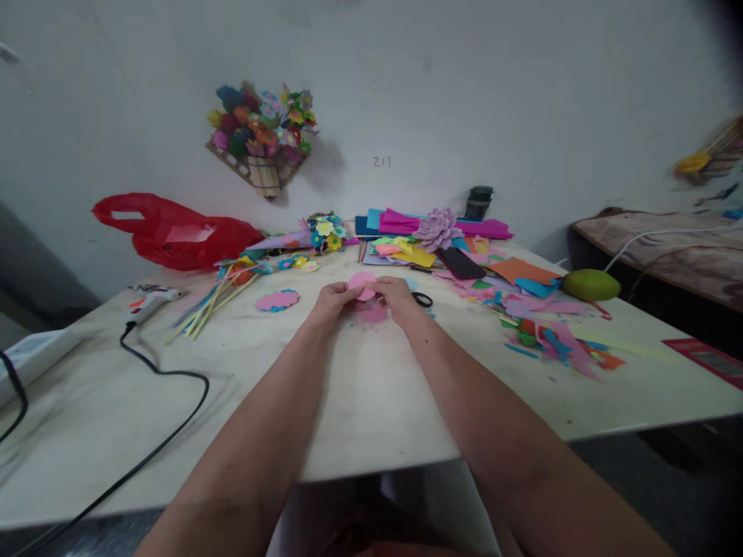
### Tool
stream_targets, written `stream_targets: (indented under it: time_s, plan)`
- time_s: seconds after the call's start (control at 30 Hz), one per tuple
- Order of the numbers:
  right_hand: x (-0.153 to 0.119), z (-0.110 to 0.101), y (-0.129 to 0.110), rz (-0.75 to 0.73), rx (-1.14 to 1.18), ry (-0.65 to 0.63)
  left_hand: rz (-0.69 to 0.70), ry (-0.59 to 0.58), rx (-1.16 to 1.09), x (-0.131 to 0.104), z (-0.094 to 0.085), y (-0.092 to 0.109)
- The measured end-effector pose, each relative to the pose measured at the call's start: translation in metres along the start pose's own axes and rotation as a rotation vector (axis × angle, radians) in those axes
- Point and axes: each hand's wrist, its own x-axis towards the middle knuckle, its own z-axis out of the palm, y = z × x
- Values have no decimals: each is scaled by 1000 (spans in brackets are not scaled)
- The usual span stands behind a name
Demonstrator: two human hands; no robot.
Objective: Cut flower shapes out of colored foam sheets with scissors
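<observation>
Both hands meet over the middle of the table, pinching a round pink craft-sheet piece (361, 285). My left hand (335, 300) grips its left edge, and my right hand (395, 295) has the right edge. Below the fingers, another pink piece (372, 314) lies on the tabletop, partly covered by the hands. Just right of my right hand are black scissors (423, 299); only their handle loops show clearly. Pink and blue scalloped pieces (279, 300) lie to the left of my left hand.
A glue gun (152, 303) with a black cord lies left, near a red plastic bag (174, 232) and thin sticks (204, 305). Coloured scraps (557, 336), a dark phone (460, 264) and a green mango-like fruit (592, 285) lie right. Stacked sheets with a purple flower (438, 229) stand behind.
</observation>
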Motion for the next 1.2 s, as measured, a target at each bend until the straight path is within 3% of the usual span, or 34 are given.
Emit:
stream_targets:
  time_s: [0.63,0.83,1.2]
  plan:
    - [6,-1,3,-2,-24,24,154,91,121,-1,7,4]
    - [9,-3,6,-50,8,57,186,68,197,-2,8,4]
    - [4,0,-1,-22,22,75,80,-15,110,-6,7,5]
